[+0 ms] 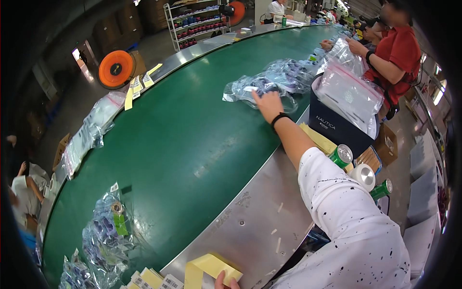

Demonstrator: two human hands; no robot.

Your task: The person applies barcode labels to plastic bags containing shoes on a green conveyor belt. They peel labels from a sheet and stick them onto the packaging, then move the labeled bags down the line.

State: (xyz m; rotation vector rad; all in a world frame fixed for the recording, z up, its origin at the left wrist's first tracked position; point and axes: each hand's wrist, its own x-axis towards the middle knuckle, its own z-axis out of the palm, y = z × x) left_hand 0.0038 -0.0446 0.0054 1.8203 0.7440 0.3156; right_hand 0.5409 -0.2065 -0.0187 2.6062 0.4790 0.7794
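A factory hall with a shelving rack (195,21) and an orange fan (115,70) forms the background beyond a green conveyor belt (207,159) with a metal ledge (250,219). In this head view, the right hand (269,105) reaches over the belt, its index finger extended onto the near end of a clear-bagged bundle of bluish items (279,77). That bundle lies under the fingertips and stretches away to the right; whether the hand grips the plastic, I cannot tell. Right of the hand stands a dark blue box (337,125) packed with clear bags (349,86), and beyond it a person in red (397,53) handles plastic. The left hand (227,281), well below the right one, pinches a yellow strip (211,267) above the ledge. To its left are barcode labels (151,279) and, farther left, another bagged bundle (106,236).
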